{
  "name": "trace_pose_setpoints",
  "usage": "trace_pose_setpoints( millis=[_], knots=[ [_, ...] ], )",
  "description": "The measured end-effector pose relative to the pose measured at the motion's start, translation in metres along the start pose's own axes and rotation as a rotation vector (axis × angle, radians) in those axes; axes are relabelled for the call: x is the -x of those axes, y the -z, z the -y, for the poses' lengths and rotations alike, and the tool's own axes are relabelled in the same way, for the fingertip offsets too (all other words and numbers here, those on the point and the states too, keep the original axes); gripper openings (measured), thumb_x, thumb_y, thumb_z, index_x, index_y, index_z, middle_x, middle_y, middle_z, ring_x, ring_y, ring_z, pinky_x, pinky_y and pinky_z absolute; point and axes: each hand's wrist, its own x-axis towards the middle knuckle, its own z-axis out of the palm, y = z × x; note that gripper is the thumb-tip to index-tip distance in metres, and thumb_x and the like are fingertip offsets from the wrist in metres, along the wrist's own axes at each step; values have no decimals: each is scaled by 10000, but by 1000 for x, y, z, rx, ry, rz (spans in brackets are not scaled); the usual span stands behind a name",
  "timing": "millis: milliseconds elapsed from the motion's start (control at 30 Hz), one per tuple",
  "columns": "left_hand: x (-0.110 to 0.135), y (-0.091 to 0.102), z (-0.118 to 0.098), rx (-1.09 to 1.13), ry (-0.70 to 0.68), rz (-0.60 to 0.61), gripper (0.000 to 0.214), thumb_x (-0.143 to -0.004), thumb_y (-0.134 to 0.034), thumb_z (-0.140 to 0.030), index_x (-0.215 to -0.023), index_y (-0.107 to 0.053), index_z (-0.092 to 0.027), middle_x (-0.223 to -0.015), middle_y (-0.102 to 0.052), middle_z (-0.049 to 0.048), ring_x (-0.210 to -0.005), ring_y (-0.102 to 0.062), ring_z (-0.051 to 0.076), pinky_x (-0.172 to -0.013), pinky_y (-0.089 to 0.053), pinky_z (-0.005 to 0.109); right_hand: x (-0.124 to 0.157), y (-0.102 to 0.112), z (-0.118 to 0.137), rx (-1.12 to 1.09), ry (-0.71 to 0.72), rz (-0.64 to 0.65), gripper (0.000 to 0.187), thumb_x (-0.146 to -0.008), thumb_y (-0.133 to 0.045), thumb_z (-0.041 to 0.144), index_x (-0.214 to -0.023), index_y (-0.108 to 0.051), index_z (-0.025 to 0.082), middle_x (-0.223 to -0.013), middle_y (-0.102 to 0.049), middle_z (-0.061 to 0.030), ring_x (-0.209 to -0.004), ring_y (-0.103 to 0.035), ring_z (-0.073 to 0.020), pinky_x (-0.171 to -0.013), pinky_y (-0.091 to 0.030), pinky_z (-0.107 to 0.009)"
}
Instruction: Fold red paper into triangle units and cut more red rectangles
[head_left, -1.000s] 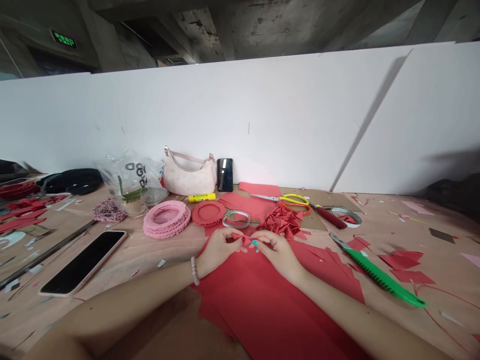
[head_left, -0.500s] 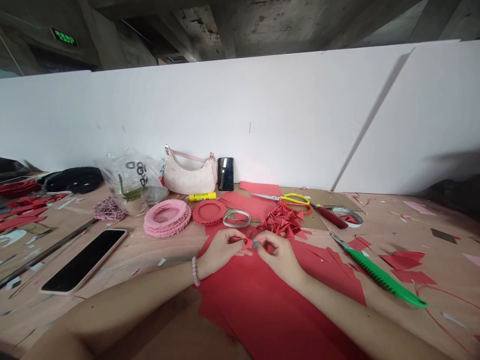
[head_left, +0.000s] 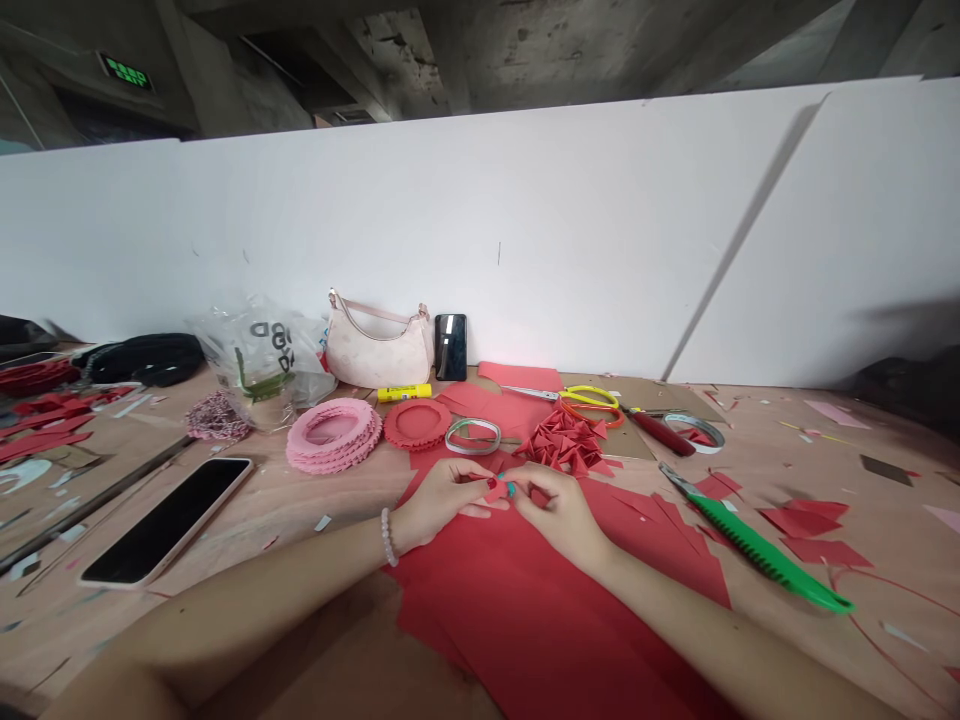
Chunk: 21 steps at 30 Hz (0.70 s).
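Clamping a small red paper piece [head_left: 495, 490] between left hand [head_left: 442, 498] and right hand [head_left: 559, 515], together above a red paper sheet [head_left: 540, 630], just beside a heap of folded triangles [head_left: 562, 445]

L hand [head_left: 442, 503], R hand [head_left: 559, 518] close together at centre, both pinching, palms down.

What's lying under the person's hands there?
Red paper sheets lie under the left hand and right hand, which pinch a small red scrap. The wooden table beneath the sheets is hidden.
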Motion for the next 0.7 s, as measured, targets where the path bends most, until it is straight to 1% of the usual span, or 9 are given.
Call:
trace_pose_setpoints(
  millis=[100, 300, 400, 533, 600, 700],
  knots=[
    [1, -1, -1, 16, 8, -19, 236, -694, -652, -309, -840, -633, -125, -887, -659, 87, -746, -658, 198, -661, -511, 283, 0, 0, 1, 17, 30, -5, 260, -736, -452, 120, -857, -673, 182, -668, -603, -27, -549, -476, -126, -484, -366, -231],
    [2, -3, -1, -35, -29, -44, 211, -704, -628, -294, -829, -626, -124, -880, -656, 84, -671, -658, 162, -613, -502, 241, 0, -2, -2, 2, -38, 46, 371, -725, -426, 89, -996, -655, 199, -750, -629, -32, -591, -501, -134, -504, -382, -233],
    [1, -3, 0, -38, -25, -65, 194, -701, -628, -284, -815, -621, -127, -871, -655, 75, -647, -655, 152, -609, -504, 244, 1, -3, -2, 27, -25, 42, 370, -721, -430, 81, -991, -657, 195, -724, -622, -26, -562, -492, -126, -490, -380, -230],
    [0, -1, 2, 18, 15, -63, 193, -687, -645, -277, -805, -612, -128, -821, -656, 64, -629, -652, 147, -573, -496, 222, 2, -3, -2, 39, 61, 28, 334, -728, -436, 74, -956, -662, 167, -701, -606, -34, -554, -504, -124, -502, -405, -235],
    [-1, 2, 2, 80, 47, -28, 209, -671, -667, -274, -803, -604, -125, -795, -657, 62, -644, -657, 158, -563, -493, 214, 2, -3, -2, 38, 111, 31, 322, -735, -437, 67, -943, -660, 169, -705, -599, -34, -558, -511, -123, -511, -416, -237],
    [-2, 7, -2, 167, 110, 25, 233, -662, -682, -279, -815, -593, -128, -747, -657, 55, -684, -663, 188, -580, -505, 236, 1, -2, -5, 66, 183, 51, 310, -750, -432, 56, -912, -660, 192, -688, -574, -23, -571, -508, -122, -518, -421, -236]
  ],
)
